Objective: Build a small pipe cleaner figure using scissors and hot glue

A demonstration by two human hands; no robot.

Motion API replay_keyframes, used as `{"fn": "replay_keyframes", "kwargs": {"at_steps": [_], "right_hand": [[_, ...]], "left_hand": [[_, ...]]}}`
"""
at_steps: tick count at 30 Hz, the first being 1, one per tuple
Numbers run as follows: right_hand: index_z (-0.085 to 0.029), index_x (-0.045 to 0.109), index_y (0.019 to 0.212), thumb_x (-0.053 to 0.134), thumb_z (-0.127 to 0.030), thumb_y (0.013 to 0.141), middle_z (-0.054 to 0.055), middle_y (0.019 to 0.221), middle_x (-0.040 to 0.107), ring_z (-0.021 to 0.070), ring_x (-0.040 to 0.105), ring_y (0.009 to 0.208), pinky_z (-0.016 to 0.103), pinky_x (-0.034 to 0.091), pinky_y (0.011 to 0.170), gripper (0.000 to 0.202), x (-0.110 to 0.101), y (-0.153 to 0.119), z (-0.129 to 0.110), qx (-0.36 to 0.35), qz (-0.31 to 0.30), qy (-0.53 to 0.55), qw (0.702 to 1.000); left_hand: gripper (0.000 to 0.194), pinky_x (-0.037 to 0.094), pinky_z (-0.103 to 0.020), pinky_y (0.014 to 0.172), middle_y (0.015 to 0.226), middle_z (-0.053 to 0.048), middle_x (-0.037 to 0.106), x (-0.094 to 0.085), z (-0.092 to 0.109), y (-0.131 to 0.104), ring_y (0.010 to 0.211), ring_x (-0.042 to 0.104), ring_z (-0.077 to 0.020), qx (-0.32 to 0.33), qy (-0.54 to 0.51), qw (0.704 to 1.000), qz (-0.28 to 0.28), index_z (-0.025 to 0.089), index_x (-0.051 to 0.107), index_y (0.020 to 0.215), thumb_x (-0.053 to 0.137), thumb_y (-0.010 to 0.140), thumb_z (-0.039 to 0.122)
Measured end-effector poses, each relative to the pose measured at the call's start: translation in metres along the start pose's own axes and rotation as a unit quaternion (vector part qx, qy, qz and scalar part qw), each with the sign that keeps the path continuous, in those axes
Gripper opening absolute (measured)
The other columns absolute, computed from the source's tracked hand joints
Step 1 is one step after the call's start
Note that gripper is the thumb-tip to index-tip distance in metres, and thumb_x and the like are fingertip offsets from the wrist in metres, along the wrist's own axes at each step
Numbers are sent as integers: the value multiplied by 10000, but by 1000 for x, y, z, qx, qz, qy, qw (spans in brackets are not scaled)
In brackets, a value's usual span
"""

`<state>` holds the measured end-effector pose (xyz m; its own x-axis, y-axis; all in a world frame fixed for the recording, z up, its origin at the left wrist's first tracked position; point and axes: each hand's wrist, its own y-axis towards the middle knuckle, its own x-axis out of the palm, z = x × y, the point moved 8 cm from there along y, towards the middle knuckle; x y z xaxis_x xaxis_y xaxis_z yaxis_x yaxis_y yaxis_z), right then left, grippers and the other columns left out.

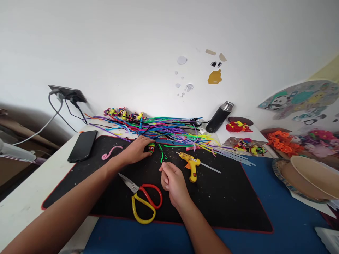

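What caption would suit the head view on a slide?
Left hand at a small red-and-green piece, right hand near a green strip, scissors and yellow glue gun on a black mat.

The worktop [53,169], white toward the left and blue toward the right, bears a black mat [225,201] edged in red. Scissors [148,201], a yellow glue gun [192,164] and a pink curled stem [112,150] lie on the mat. A phone [82,146] rests at its left edge; a heap of coloured stems [159,127] and a black bottle [218,118] line the back.
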<state>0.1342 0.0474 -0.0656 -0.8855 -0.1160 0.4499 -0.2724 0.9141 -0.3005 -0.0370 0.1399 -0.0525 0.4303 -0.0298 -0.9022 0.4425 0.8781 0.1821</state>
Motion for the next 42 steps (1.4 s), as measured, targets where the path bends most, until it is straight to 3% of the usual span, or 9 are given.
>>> {"fn": "replay_keyframes", "kwargs": {"at_steps": [5, 14, 19, 27, 32, 42], "right_hand": [[-190, 593, 739, 802, -583, 803, -120, 460, 363, 33, 232, 360, 217, 109, 396, 450, -1, 1, 1, -1, 2, 3, 1000], [-187, 618, 788, 802, -563, 819, -115, 477, 386, 35, 247, 369, 214, 117, 394, 420, -4, 2, -1, -9, 9, 6, 1000], [-191, 612, 821, 808, -592, 813, -115, 495, 397, 38, 239, 381, 219, 103, 395, 447, -5, 3, -1, -11, 4, 9, 1000], [-205, 554, 800, 790, -614, 845, -102, 512, 418, 41, 257, 395, 225, 110, 409, 475, 3, 1, -2, -10, -43, 15, 999], [-202, 569, 801, 827, -599, 812, -113, 494, 393, 39, 243, 393, 223, 104, 410, 474, 3, 0, -1, -1, -41, 28, 999], [-209, 506, 735, 843, -582, 798, -109, 494, 391, 34, 256, 386, 227, 101, 414, 508, 0, 2, 3, 14, -39, 49, 998]], "left_hand": [[506, 454, -523, 1152, 1358, -142, 663, -7, 17, -9, 1300, 563, -336, 7, -28, 999, 32, 198, 637, 1408, 665, 922, 338], [493, 472, -489, 1153, 1383, -112, 609, -40, 86, -44, 1332, 533, -296, 43, -136, 989, 45, 273, 582, 1459, 663, 972, 267], [508, 483, -463, 1129, 1357, -93, 617, -53, 108, -50, 1309, 543, -278, 63, -146, 986, 41, 293, 577, 1468, 655, 975, 201], [572, 504, -475, 1099, 1324, -98, 637, -48, 119, -55, 1281, 554, -287, 72, -145, 986, 35, 304, 562, 1503, 657, 959, 159], [612, 499, -484, 1116, 1342, -93, 641, -44, 122, -57, 1302, 548, -286, 70, -153, 985, 35, 315, 530, 1529, 660, 954, 151], [662, 439, -521, 1218, 1506, -97, 570, -32, 108, -62, 1424, 514, -296, 4, -213, 977, 7, 314, 459, 1568, 684, 951, 231]]}}
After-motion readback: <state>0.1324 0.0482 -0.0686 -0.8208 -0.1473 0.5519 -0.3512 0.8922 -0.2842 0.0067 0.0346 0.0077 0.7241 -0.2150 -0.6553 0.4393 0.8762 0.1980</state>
